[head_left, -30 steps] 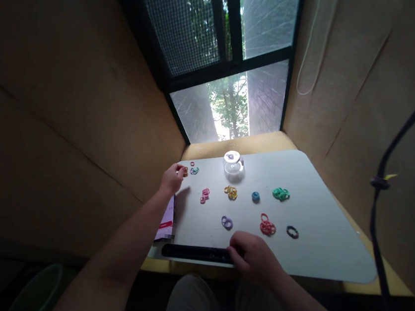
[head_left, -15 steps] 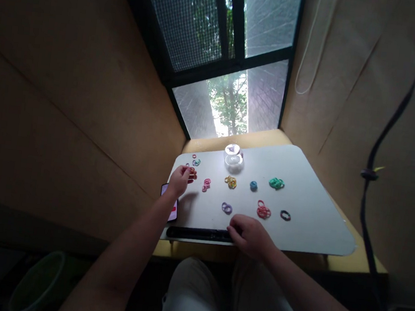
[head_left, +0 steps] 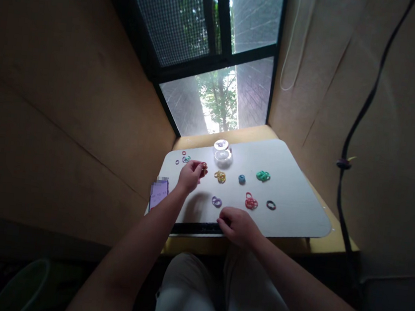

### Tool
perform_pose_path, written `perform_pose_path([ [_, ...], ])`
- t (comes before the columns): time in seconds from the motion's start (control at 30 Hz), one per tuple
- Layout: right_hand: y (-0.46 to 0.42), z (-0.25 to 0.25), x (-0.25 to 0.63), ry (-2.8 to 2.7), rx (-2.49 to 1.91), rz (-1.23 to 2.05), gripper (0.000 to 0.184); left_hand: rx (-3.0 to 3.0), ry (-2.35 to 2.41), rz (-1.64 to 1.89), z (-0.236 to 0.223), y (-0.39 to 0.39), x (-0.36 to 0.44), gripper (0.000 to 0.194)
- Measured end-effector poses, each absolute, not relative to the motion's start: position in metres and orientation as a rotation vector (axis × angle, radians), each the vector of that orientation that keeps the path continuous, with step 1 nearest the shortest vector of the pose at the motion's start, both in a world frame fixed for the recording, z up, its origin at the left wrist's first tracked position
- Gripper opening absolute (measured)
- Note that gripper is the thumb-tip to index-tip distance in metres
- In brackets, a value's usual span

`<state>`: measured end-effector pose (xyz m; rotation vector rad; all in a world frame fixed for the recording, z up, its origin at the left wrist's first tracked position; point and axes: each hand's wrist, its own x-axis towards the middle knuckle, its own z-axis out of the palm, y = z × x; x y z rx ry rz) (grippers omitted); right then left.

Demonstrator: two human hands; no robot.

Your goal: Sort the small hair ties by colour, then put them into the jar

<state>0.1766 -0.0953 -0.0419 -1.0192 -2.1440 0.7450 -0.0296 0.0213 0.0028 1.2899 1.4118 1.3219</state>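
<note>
My left hand (head_left: 190,175) is raised above the white table (head_left: 290,220), its fingertips pinched on small reddish-brown hair ties (head_left: 203,169). Beneath it, the pink hair ties are mostly covered by the hand. Just right of it lies a yellow bunch of hair ties (head_left: 220,177). Curled at the table's front edge, my right hand (head_left: 239,226) has its fingers drawn in; whether anything is inside cannot be seen. Near that hand are purple hair ties (head_left: 216,202) and a red bunch (head_left: 251,201).
Farther right are blue (head_left: 242,179), green (head_left: 263,176) and dark (head_left: 271,205) hair ties. A clear round container (head_left: 223,153) stands at the back. A few loose ties (head_left: 184,153) lie back left, a phone (head_left: 160,191) at the left edge. A black bar (head_left: 195,229) runs along the front.
My left hand has moved right, carrying the reddish-brown hair ties from the table's left side toward the yellow bunch. My right hand stays at the front edge. The view has shifted slightly.
</note>
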Motion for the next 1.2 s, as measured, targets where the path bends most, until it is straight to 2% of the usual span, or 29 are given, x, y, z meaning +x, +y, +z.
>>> perform_pose_path([
  [0.17, -0.096, -0.041, 0.177, -2.143, -0.995, 0.755, 0.011, 1.391, 1.386, 1.312, -0.009, 0.038, -0.008, 0.024],
  [0.43, -0.095, -0.043, 0.178, -2.147, -0.986, 0.778, 0.010, 1.686, 1.668, 1.114, -0.013, 0.045, 0.003, 0.012],
  [0.63, -0.095, -0.040, 0.179, -2.160, -0.983, 0.782, 0.009, 1.672, 1.750, 1.040, -0.011, 0.042, 0.006, 0.016],
  [0.87, -0.095, -0.039, 0.179, -2.161, -0.982, 0.775, 0.009, 1.684, 1.789, 1.118, -0.019, 0.049, 0.002, 0.023],
  [1.2, -0.095, -0.040, 0.178, -2.167, -0.986, 0.772, 0.011, 1.522, 1.608, 1.207, -0.028, 0.052, -0.004, 0.023],
])
